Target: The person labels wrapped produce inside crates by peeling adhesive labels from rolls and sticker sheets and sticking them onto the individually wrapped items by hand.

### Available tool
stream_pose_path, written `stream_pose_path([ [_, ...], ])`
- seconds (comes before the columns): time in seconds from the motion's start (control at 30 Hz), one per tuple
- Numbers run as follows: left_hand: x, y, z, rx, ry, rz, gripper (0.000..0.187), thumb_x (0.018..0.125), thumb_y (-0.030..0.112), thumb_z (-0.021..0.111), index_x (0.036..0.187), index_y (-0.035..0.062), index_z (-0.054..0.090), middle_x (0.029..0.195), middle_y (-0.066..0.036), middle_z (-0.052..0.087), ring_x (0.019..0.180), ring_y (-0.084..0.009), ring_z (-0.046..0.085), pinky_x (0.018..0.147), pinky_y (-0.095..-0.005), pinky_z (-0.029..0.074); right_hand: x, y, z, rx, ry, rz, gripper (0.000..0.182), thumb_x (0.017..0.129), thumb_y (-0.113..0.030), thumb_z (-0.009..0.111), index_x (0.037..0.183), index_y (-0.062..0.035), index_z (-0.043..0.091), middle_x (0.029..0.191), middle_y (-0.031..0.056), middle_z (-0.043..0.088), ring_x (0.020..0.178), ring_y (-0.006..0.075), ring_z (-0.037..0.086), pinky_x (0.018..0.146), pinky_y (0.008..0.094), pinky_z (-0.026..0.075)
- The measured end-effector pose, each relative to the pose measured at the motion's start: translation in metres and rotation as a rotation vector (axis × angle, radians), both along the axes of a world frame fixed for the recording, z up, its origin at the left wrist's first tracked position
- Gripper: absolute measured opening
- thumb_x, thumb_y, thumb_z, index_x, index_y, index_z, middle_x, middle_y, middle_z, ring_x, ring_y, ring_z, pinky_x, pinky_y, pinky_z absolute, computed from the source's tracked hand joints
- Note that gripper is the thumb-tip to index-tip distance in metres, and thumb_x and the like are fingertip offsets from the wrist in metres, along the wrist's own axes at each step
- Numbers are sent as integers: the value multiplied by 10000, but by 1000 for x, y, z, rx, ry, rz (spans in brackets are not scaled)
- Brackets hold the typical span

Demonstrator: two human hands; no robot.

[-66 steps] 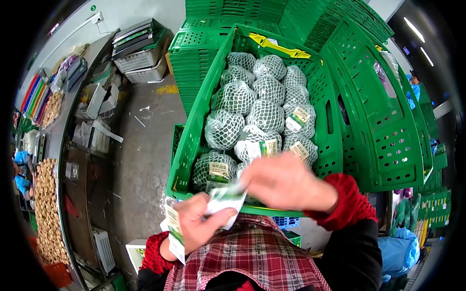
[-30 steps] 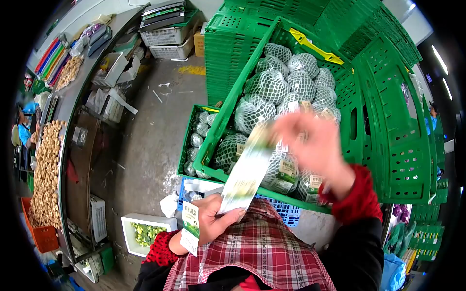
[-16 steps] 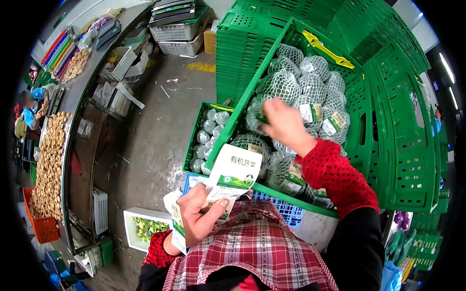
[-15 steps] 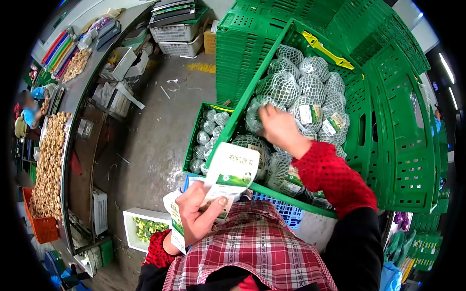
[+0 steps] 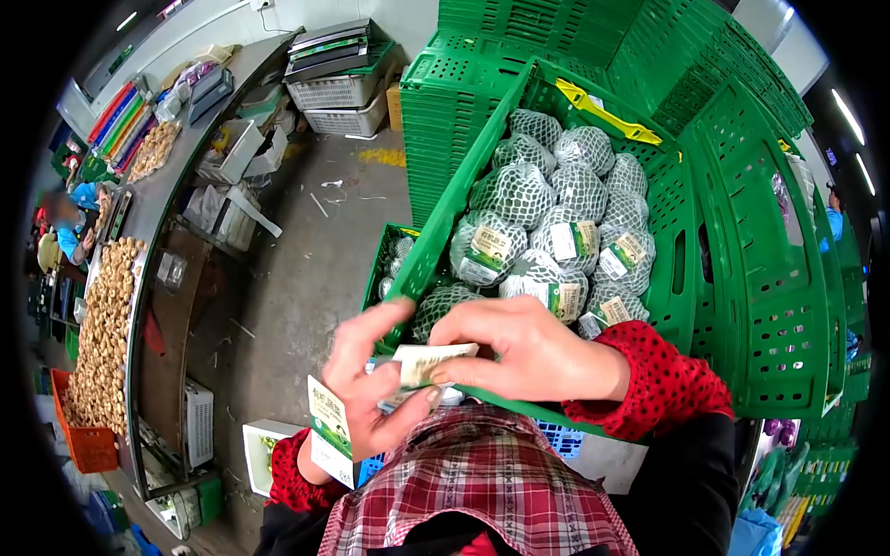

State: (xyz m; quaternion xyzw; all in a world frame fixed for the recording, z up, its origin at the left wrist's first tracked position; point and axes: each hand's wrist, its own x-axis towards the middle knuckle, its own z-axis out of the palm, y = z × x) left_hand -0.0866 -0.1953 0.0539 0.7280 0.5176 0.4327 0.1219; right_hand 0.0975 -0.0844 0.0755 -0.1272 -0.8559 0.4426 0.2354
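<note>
A strip of printed labels point(image 5: 330, 428) hangs from my left hand point(image 5: 371, 394), whose fingers are closed on it. Beside it my right hand point(image 5: 524, 347) pinches a label point(image 5: 428, 361) at the upper part of the strip. Both hands are over the near edge of a large green crate point(image 5: 436, 218). In this crate lie several net-wrapped bundles point(image 5: 528, 195) in white foam netting. Some bundles bear a white, beige and green label, one of them the bundle at the left side point(image 5: 489, 248). What is inside the netting is hard to make out.
Stacked green crates point(image 5: 450, 139) stand behind and to the right. A smaller green crate point(image 5: 375, 269) sits at the left. Farther left, a long table point(image 5: 153, 204) holds many small brown items point(image 5: 107, 306), with an orange crate point(image 5: 85, 435) at its end. A person point(image 5: 69, 227) is beyond it.
My right hand has left the bundles and come back to the labels by my left hand. The left-side bundle it was touching now shows a label. The view has shifted slightly.
</note>
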Motion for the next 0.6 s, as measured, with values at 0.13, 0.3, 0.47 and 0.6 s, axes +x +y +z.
stream_pose_path([
  [0.13, 20, 5, -14, -196, -177, -8, 202, 728, 77, 762, 901, 11, 681, 761, -102, 614, 621, -201, 589, 541, -313, 444, 23, 0, -2, 568, 32, -98, 155, 764, -111, 663, 882, -70, 571, 689, 57, 503, 592, 229, 576, 483, 354, 473],
  [0.3, 26, 27, -9, -234, 161, -158, 208, 783, 155, 733, 709, 48, 571, 606, -85, 527, 501, -239, 542, 442, -344, 383, 79, 111, 37, -46, 250, -729, 58, 868, -52, 642, 863, 2, 624, 820, 72, 676, 605, 88, 607, 488, 223, 470],
  [0.47, 19, 132, -97, -569, -456, -559, 194, 830, 199, 671, 927, 56, 585, 814, -111, 589, 634, -194, 623, 470, -314, 443, 94, 178, -40, -294, 58, -937, 276, 827, -102, 711, 980, 42, 531, 775, 96, 655, 522, 92, 568, 400, 215, 428],
  [0.6, 30, 220, -98, -243, 642, -449, 519, 834, 258, 649, 1272, 43, 471, 1026, -151, 575, 1054, -307, 558, 914, -401, 446, 72, 176, -58, -359, 17, -939, 284, 807, -105, 727, 975, 32, 542, 761, 94, 647, 501, 90, 559, 386, 219, 421],
])
